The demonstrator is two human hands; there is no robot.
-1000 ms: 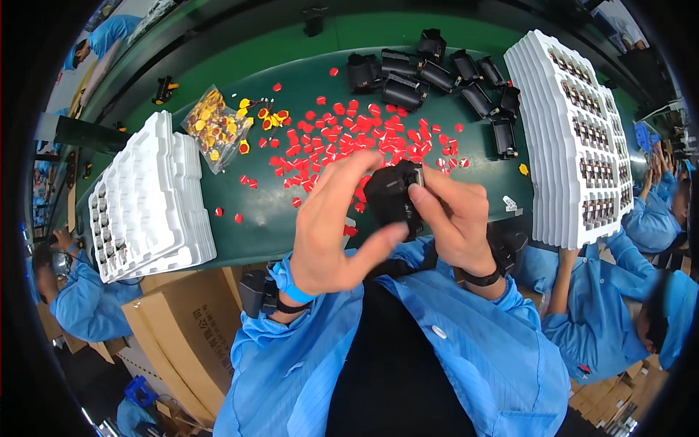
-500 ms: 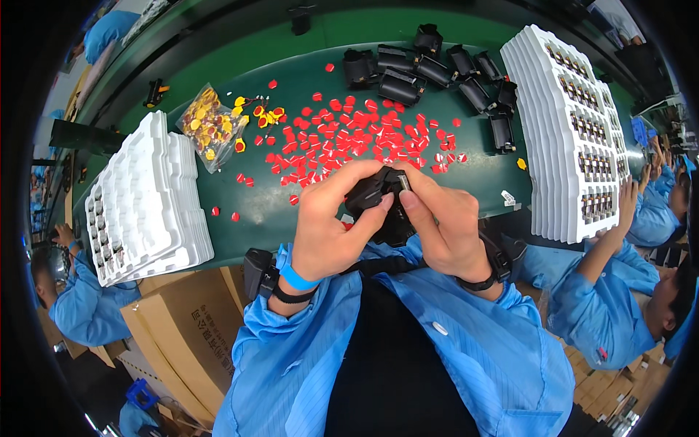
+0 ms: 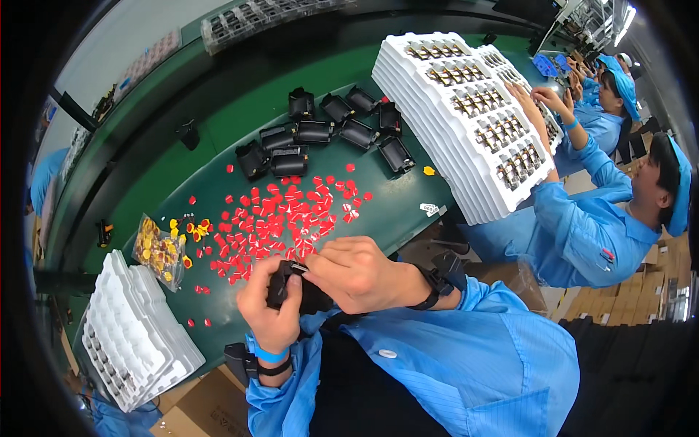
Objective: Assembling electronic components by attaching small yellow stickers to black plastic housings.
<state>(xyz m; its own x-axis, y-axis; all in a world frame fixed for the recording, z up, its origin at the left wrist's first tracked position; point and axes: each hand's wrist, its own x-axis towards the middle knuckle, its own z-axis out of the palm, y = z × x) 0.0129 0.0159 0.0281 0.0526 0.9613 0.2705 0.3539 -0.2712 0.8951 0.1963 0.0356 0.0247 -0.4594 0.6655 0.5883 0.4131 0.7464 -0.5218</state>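
Both hands (image 3: 320, 288) grip black part (image 3: 291, 285) (red caps (image 3: 284, 218) beyond).

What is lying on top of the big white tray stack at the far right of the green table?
The top tray of the white tray stack holds rows of small dark-and-gold parts in its pockets. A co-worker's hand rests on its far edge. The trays below are covered, so their contents cannot be seen.

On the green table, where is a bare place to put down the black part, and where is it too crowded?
Bare green shows between the red caps and the right tray stack, around the small white piece. Another patch lies between the left tray stack and the left hand, with few stray caps. The middle is crowded with red caps; behind them lie the black housings.
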